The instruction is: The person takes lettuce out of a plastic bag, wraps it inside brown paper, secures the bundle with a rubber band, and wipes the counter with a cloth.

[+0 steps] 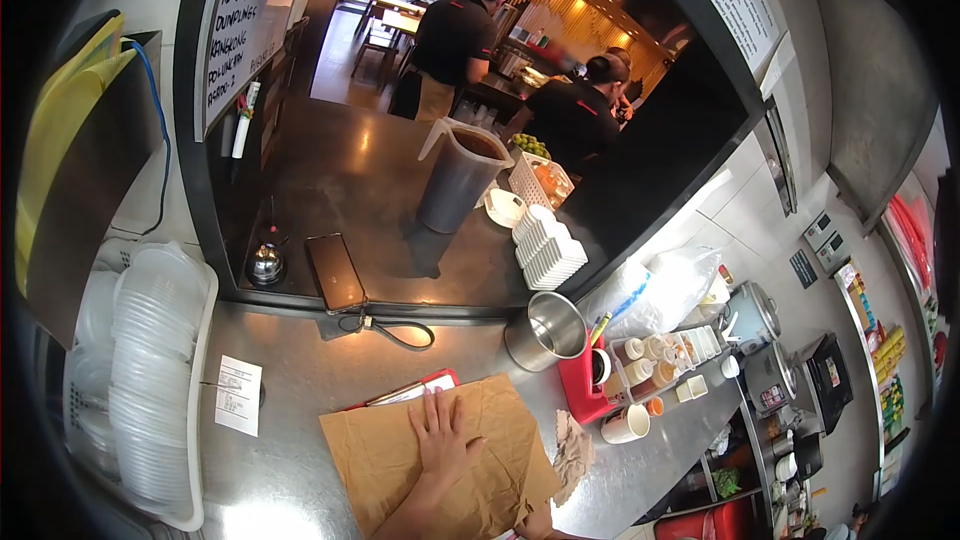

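Observation:
A creased sheet of brown paper, possibly a flattened paper bag (375, 445), lies on the steel counter. My left hand (443, 440) rests flat on it, palm down with fingers stretched out. At the lower right corner, where the brown paper crumples, my right hand (538, 522) is closed on its edge; the frame's bottom cuts off most of that hand. A red clipboard (440, 378) with white paper sticks out from under the far edge. Beside the brown paper on the right lies a torn, crumpled paper piece (572, 452).
A receipt (238, 397) and a basket of plastic lids (155, 360) are on the left. Ahead stand a steel container (546, 332), a red holder (583, 380) and a white cup (625, 424). The pass ledge holds a phone (336, 272), a pitcher (459, 180) and stacked containers (548, 248). Several people work beyond.

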